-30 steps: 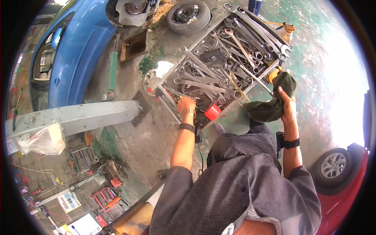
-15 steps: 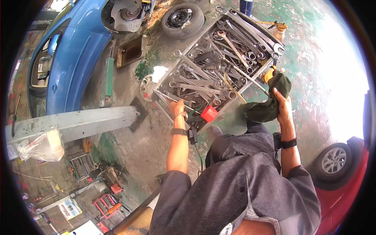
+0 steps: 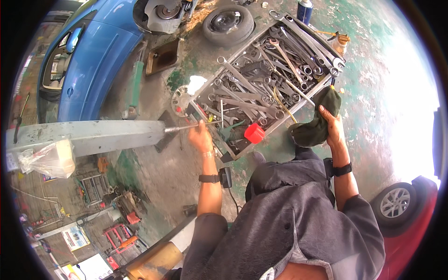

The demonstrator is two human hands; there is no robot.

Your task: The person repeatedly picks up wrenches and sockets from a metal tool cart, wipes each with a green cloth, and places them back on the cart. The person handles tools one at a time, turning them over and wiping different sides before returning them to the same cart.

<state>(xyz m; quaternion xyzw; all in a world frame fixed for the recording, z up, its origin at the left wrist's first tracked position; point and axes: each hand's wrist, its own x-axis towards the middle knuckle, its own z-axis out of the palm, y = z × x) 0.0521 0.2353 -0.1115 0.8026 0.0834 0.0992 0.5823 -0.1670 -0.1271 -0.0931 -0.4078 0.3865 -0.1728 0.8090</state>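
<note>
My left hand (image 3: 200, 137) is closed around a long thin metal rod-like tool (image 3: 179, 127) at the near left edge of the tool tray (image 3: 275, 132). One end of the rod sticks out to the left, past the tray. The other reaches over the tools inside. On the right, my right hand (image 3: 333, 127) grips a bunched dark green cloth (image 3: 313, 127) beside the tray's near right corner. Many metal wrenches (image 3: 245, 101) lie piled in the tray. A red cup-shaped piece (image 3: 254, 133) rests near its front edge, next to a green-handled tool (image 3: 232, 131).
A grey post (image 3: 93, 135) lies close to my left hand. Beyond stand a blue car (image 3: 98, 65), a loose wheel (image 3: 228, 25) and a rusty pan (image 3: 163, 57). A blue can (image 3: 304, 11) is behind the tray. A red car (image 3: 406, 224) is at the right.
My left hand has drawn back from the tray toward the left, and the rod now lies at a different slant, reaching out past the edge. My right hand still holds the cloth.
</note>
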